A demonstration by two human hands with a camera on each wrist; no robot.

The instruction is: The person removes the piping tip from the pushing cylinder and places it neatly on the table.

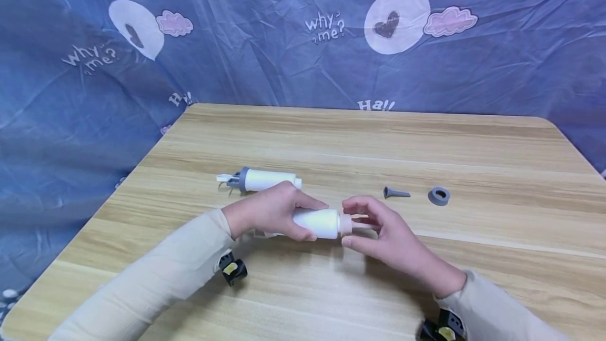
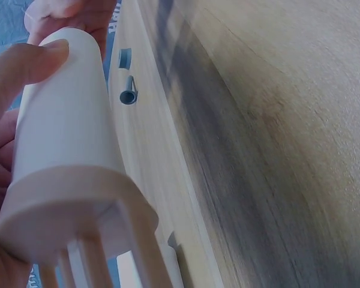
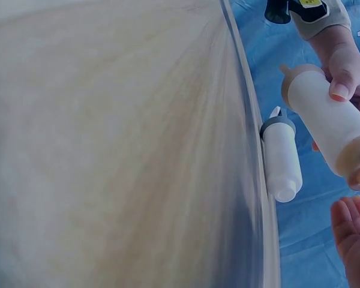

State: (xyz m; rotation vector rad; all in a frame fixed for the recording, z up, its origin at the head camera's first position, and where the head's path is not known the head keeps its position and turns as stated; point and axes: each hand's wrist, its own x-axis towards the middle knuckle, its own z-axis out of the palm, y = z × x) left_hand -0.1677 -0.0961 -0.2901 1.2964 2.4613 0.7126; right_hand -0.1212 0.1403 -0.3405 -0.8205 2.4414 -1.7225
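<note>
My left hand (image 1: 279, 212) grips the barrel of a white syringe-like dispenser (image 1: 319, 223), thumb along its near side. Pale pink prongs extend from its end cap (image 2: 72, 201) in the left wrist view. At the opposite end are a pink collar (image 1: 345, 224) and a slim pink nozzle (image 1: 364, 226). Around that end my right hand (image 1: 379, 228) spreads thumb and fingers, the tips close beside the collar. In the right wrist view its fingers (image 3: 348, 219) lie loosely extended below the nozzle, with a gap showing.
Behind my left hand a similar white dispenser (image 1: 270, 179) with a grey pronged cap lies on the wooden table (image 1: 303, 299). Farther right lie a grey cone-shaped nozzle (image 1: 396, 192) and a grey ring (image 1: 438, 196). A blue printed cloth (image 1: 284, 57) hangs behind the table.
</note>
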